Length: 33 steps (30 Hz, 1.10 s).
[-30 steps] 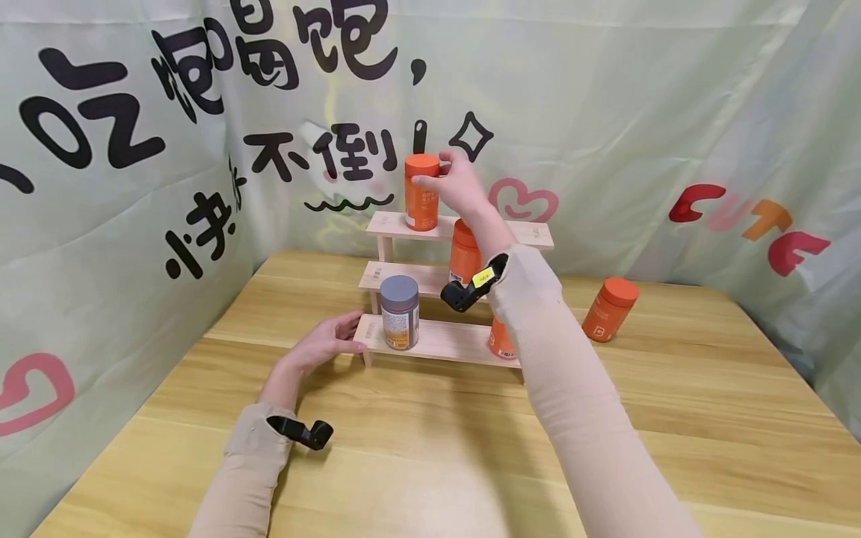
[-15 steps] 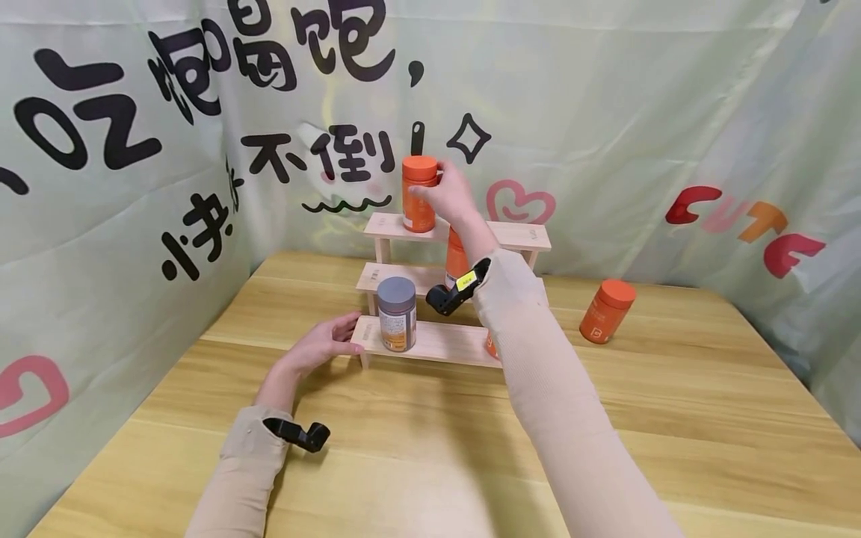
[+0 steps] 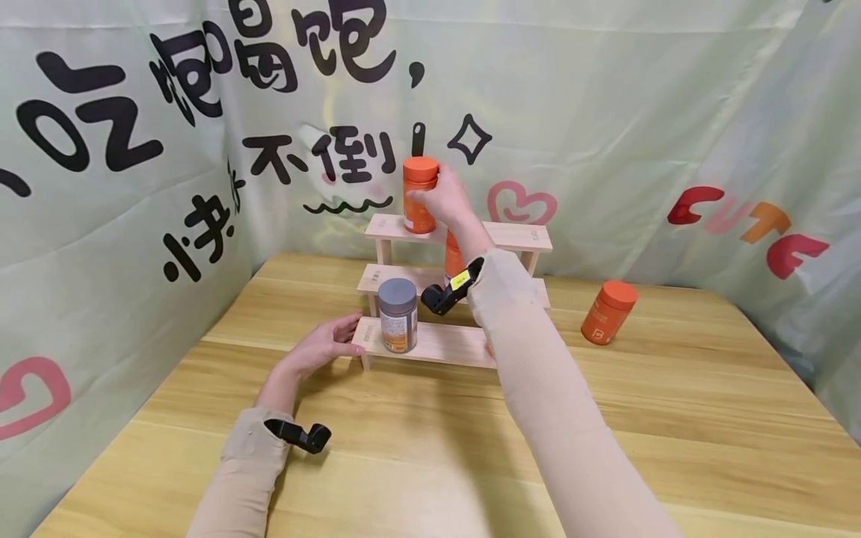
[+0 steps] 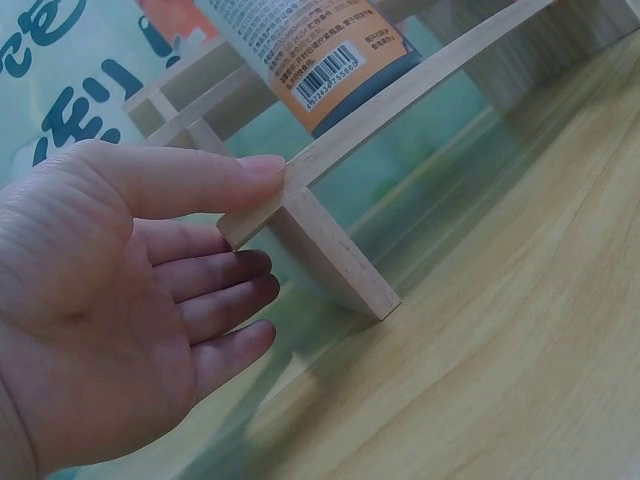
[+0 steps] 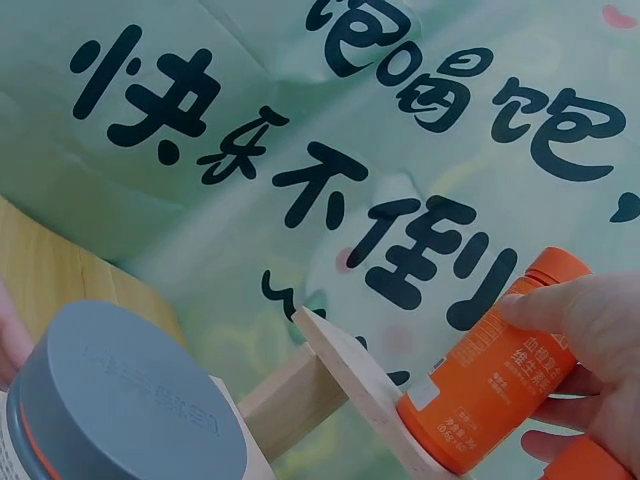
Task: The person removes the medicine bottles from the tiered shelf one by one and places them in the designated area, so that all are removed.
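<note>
Upright on the top tier of a three-step wooden display stand (image 3: pixel 457 345) stands an orange supplement jar (image 3: pixel 418 213). My right hand (image 3: pixel 447 196) grips this jar from its right side, thumb across the front, as the right wrist view shows too. At the bottom step's left end, my left hand (image 3: pixel 321 345) pinches the wood; its thumb (image 4: pixel 215 182) lies on top and the other fingers sit below. Beside it on that step is a grey-lidded jar (image 3: pixel 398 317). A second orange jar (image 3: pixel 454 258) on the middle tier is partly hidden by my right arm.
Another orange jar (image 3: pixel 608 312) stands on the wooden table (image 3: pixel 377 448) to the right of the stand. My right forearm mostly covers an orange item (image 3: pixel 489 348) on the bottom step. A printed cloth backdrop (image 3: pixel 605 112) rises behind the table.
My right forearm has shifted slightly left, covering more of the bottom step's right end. The gripped jar stays on the top tier and my left hand keeps its place.
</note>
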{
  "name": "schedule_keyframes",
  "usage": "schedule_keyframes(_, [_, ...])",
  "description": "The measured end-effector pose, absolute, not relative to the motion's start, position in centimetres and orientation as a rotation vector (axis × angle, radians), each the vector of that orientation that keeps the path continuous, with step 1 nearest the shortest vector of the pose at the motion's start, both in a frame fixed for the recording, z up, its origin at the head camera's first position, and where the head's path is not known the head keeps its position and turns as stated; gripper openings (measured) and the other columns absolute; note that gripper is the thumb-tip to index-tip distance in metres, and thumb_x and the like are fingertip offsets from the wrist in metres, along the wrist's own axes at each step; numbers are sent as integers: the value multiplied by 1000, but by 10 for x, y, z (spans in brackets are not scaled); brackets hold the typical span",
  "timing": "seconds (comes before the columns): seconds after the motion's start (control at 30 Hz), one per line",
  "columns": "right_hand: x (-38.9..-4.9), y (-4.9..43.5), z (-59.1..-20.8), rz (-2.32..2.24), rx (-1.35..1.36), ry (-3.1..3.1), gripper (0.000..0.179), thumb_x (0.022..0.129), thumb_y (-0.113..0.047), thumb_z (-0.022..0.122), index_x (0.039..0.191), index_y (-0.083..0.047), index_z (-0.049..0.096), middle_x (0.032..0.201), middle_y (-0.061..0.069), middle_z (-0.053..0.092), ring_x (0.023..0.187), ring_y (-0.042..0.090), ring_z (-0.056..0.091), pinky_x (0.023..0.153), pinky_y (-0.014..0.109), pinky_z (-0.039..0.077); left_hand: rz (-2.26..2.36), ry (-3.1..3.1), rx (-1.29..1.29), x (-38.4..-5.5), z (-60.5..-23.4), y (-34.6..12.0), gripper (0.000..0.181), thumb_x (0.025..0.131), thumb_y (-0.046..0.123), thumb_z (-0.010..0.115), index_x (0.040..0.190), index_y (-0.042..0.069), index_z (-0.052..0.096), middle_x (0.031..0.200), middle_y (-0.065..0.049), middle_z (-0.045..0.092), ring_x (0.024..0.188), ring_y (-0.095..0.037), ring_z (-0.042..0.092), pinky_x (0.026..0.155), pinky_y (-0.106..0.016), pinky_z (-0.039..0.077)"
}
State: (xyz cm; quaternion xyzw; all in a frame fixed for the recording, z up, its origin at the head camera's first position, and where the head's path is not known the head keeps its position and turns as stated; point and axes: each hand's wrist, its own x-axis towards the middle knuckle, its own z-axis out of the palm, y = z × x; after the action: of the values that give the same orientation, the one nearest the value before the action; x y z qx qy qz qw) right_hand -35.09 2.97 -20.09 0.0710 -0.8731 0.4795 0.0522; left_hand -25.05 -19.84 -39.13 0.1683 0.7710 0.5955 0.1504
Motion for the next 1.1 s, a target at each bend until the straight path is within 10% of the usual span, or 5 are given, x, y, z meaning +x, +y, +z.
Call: schedule_keyframes(1.1, [-337, 79, -177, 1481, 285, -2530, 57, 86, -23, 64, 134, -8, 38, 124, 5, 51, 109, 17, 50, 92, 27, 43, 1732, 2189, 494, -252, -393, -198, 80, 84, 5, 64, 144, -10, 13, 149, -27, 13, 136, -41, 17, 111, -47, 16])
